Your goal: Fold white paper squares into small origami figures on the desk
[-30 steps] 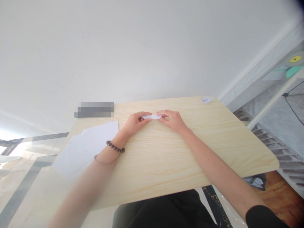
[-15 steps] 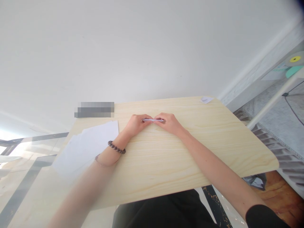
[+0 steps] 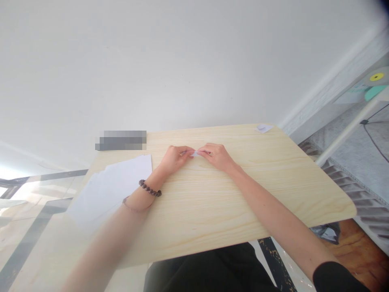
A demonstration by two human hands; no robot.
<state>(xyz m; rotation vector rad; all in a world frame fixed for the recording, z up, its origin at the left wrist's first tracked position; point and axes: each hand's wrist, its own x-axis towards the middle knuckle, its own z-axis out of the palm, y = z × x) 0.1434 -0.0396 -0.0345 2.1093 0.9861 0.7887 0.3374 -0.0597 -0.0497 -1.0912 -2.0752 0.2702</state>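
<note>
Over the middle of the light wooden table [image 3: 194, 211], my left hand [image 3: 175, 158] and my right hand [image 3: 218, 156] almost meet at the fingertips. Between them is a small folded piece of white paper [image 3: 195, 153], pinched from both sides by thumbs and fingers. Most of the paper is hidden by my fingers, so its full shape cannot be made out. A dark bead bracelet [image 3: 150, 189] circles my left wrist.
White paper sheets [image 3: 121, 178] lie in a loose stack on the table's left side, partly under my left forearm. A small folded white paper [image 3: 263, 128] sits at the far right corner. A blurred-out dark object [image 3: 121, 140] stands at the far left. The wall rises behind the table.
The paper has tilted, so a bit of its face shows between my fingertips instead of a thin edge. My right fingers have shifted slightly on it. The sheets are unmoved.
</note>
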